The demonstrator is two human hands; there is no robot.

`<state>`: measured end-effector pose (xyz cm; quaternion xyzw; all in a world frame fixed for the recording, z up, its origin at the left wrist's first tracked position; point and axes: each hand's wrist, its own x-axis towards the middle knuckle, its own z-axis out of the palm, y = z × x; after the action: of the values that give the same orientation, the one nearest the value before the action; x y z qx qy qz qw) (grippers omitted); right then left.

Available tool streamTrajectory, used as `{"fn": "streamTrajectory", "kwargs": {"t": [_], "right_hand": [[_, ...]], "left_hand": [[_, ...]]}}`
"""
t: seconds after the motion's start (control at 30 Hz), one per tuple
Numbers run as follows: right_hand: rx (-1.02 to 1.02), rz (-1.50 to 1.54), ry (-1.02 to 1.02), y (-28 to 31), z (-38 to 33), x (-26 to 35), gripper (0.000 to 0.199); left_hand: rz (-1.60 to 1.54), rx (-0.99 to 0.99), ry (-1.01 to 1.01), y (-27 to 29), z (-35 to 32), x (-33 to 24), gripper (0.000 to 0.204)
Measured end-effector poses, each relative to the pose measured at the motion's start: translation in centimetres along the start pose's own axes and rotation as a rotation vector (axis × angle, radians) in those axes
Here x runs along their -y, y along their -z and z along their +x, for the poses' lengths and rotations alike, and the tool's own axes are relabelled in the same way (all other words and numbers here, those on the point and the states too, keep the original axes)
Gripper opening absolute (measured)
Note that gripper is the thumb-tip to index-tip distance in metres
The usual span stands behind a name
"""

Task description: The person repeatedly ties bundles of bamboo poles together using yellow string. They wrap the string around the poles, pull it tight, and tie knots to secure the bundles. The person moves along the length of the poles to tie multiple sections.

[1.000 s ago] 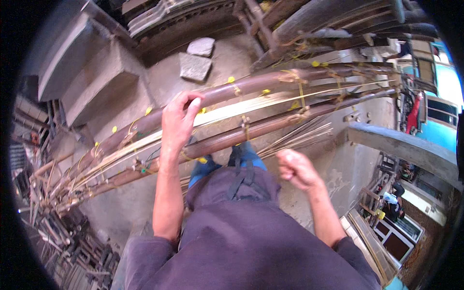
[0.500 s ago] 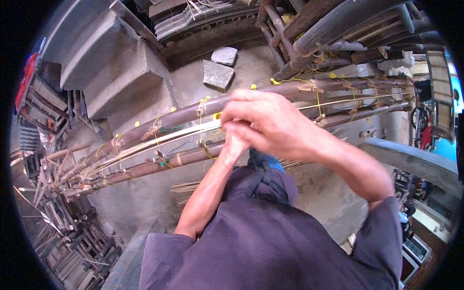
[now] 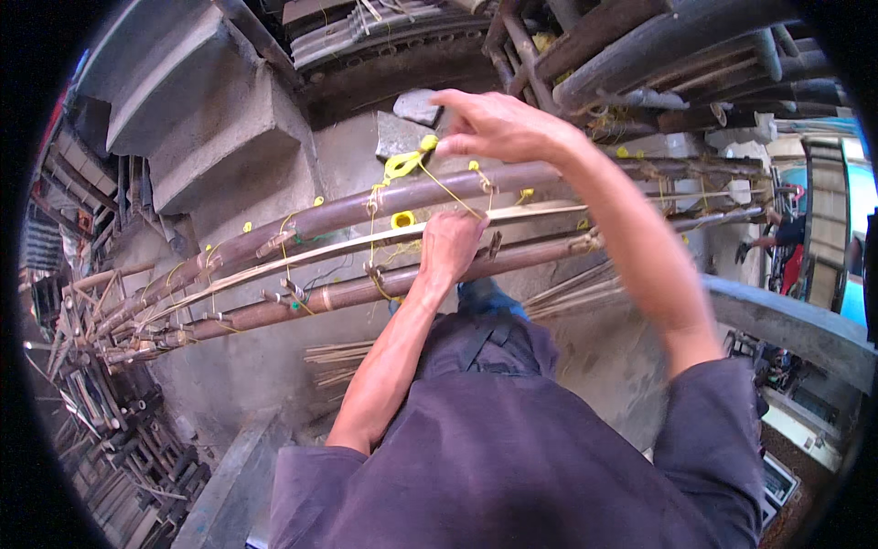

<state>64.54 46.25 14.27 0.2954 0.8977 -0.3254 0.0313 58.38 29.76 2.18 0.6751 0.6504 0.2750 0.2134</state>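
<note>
My left hand is closed over the pale bamboo strips, with thin yellow cord running to its fingers. Exactly how the fingers grip cord and strips is hidden. Beyond it, my right hand is raised, thumb and index finger apart. A small yellow cord bundle is just off its thumb tip, joined by the cord to my left hand. A dark bamboo pole lies on the far side of the strips, a second pole on the near side. Yellow ties link them along their length.
A yellow ring is by the strips, left of my left hand. Concrete steps rise at the far left. Stone slabs lie beyond the poles, stacked dark poles at far right. Loose sticks lie on the near floor.
My hands were together over the strips. The right has moved away, far and slightly right, and the cord bundle now shows beyond the far pole. The left stays near the strips.
</note>
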Motion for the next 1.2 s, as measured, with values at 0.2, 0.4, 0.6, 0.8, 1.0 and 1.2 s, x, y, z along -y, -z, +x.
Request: {"fn": "streamTrajectory", "kwargs": {"t": [0.2, 0.4, 0.6, 0.8, 1.0, 1.2], "right_hand": [[-0.267, 0.578, -0.104, -5.4, -1.8, -6.5, 0.029], [-0.008, 0.563, 0.037, -21.2, -14.8, -1.8, 0.015], [0.031, 0.457, -0.013, -20.6, -15.1, -0.2, 0.016], [0.013, 0.234, 0.107, -20.6, -16.0, 0.3, 0.039], [0.095, 2.223, -0.403, -22.2, -16.0, 9.4, 0.083], [-0.31, 0.919, -0.393, -25.7, -9.7, 14.8, 0.021]], "left_hand": [[-0.005, 0.018, -0.014, -0.7, 0.5, -0.1, 0.017], [-0.026, 0.15, 0.155, 0.2, 0.5, -0.8, 0.026], [-0.415, 0.354, 0.322, 2.4, 12.5, -3.6, 0.032], [-0.536, 0.546, 0.51, -2.0, 13.8, 6.4, 0.041], [0.08, 0.353, 0.138, 11.4, 11.1, 14.8, 0.042], [-0.106, 0.204, -0.022, 15.6, -0.1, 12.8, 0.027]]}}
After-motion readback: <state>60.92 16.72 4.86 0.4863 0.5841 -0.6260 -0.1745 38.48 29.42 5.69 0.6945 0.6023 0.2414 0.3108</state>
